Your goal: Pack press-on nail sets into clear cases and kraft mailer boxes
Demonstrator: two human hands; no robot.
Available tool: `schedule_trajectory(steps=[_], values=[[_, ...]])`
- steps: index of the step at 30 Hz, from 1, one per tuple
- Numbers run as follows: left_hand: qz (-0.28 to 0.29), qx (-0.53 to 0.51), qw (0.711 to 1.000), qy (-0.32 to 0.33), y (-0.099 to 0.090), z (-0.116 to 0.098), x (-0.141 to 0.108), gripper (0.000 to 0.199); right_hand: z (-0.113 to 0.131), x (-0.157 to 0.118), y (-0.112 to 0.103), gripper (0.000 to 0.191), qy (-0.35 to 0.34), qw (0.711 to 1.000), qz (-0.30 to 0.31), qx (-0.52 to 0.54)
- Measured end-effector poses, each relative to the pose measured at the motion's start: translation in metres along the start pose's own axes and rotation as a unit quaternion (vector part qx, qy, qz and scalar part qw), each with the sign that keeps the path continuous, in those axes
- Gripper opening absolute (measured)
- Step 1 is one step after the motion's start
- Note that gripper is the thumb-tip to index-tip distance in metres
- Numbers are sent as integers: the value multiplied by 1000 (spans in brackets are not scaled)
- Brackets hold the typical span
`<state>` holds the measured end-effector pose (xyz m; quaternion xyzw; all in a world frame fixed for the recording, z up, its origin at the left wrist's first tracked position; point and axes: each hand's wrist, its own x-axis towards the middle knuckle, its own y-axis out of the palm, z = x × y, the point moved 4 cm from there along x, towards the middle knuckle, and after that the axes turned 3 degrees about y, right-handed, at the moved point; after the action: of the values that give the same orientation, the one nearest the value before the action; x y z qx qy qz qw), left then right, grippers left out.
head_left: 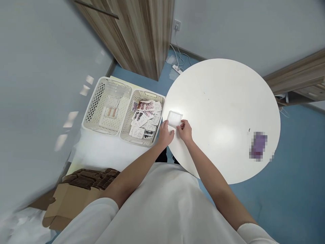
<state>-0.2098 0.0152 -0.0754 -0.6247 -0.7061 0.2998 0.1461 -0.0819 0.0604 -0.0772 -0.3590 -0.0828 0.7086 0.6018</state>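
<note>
A small, clear, flat plastic box (pixel 175 119) with a whitish inside lies near the left edge of the round white table (pixel 218 91). My left hand (pixel 165 135) is at its lower left corner, fingertips touching the edge and thumb spread apart. At the lower right corner, my right hand (pixel 185 130) has its fingers curled and pinches the box's rim. Just left of my hands stands a white basket (pixel 128 117) holding several packs of press-on nails (pixel 141 117) and printed cards.
Another white basket (pixel 88 112) farther left holds clear plastic boxes (pixel 111 106). A cardboard box (pixel 69 201) with brown folded pieces sits at lower left. A blurred purple item (pixel 259 145) lies on the table's right side. A power strip (pixel 177 69) is on the floor.
</note>
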Motion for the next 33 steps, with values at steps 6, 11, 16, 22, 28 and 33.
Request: schedule_trajectory(steps=[6,11,16,22,28,33], values=[[-2,17,1000,9,5,0,-1,65,-6,5,0,34,-10,999,27,24],[12,-6,1000,-14,5,-2,-6,75,-12,-3,1,44,-12,992,37,124],[-5,-32,999,-40,-4,-12,-30,80,-29,-39,-13,47,-2,978,31,206],[-28,-105,991,-73,-12,-24,-86,75,-49,-85,-33,46,4,978,86,193],[49,-91,986,-128,-16,-18,-160,53,-59,-113,-36,45,-29,971,154,179],[106,-18,985,-134,-28,-18,-207,49,-58,-136,-37,37,-60,963,244,95]])
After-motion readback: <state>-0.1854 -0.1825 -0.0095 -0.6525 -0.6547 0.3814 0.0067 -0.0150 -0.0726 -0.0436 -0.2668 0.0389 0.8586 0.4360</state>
